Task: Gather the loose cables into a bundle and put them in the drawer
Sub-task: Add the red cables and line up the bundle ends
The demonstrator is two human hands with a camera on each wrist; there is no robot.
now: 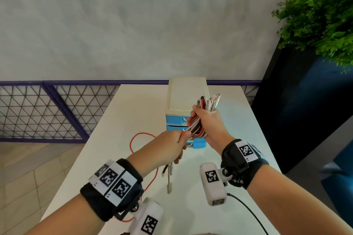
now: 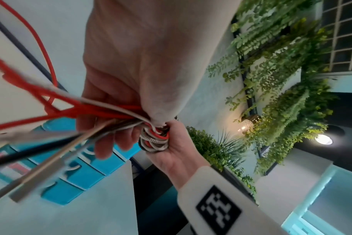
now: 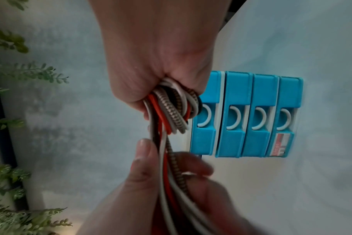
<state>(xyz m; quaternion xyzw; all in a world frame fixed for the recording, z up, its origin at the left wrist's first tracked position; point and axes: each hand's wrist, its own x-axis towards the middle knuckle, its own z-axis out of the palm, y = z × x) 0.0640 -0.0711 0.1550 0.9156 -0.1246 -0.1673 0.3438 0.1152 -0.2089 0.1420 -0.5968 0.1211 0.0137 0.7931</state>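
- A red, white and grey label (image 3: 281, 144) stood on the front of the last blue drawer (image 3: 285, 117), the one farthest from the right hand's grip; its print was too blurred to read.
- Black-and-white square marker codes (image 1: 122, 189) sat on the wrist bands, without readable letters or numbers.

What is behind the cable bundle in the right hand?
Behind the cable bundle that the right hand grips stands the drawer unit: cream top, blue drawers, all closed. The bundle and both hands cover part of its front.
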